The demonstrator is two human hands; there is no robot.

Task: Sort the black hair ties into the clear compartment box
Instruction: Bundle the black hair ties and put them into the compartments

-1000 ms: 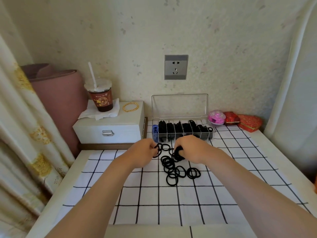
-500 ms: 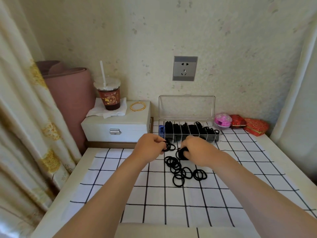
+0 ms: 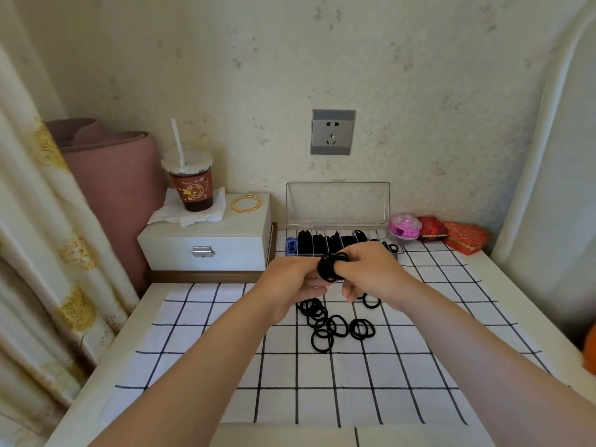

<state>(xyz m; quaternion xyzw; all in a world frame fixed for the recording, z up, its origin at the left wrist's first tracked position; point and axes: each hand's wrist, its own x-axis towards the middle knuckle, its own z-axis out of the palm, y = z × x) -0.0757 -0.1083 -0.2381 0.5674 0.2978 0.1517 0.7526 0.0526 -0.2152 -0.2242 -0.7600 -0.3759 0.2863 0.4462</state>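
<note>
Bridging both hands (image 3: 325, 279): bunched hair ties (image 3: 328, 268)

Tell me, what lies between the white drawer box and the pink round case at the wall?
The clear compartment box, lid open and upright, stands between the white drawer box and pink case in the head view.

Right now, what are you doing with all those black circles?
A person is sorting hair ties. Both hands, left hand and right hand, hold a bunch of black hair ties above the checked cloth. More loose hair ties lie on the cloth. The clear compartment box behind stands open, several sections already filled.
</note>
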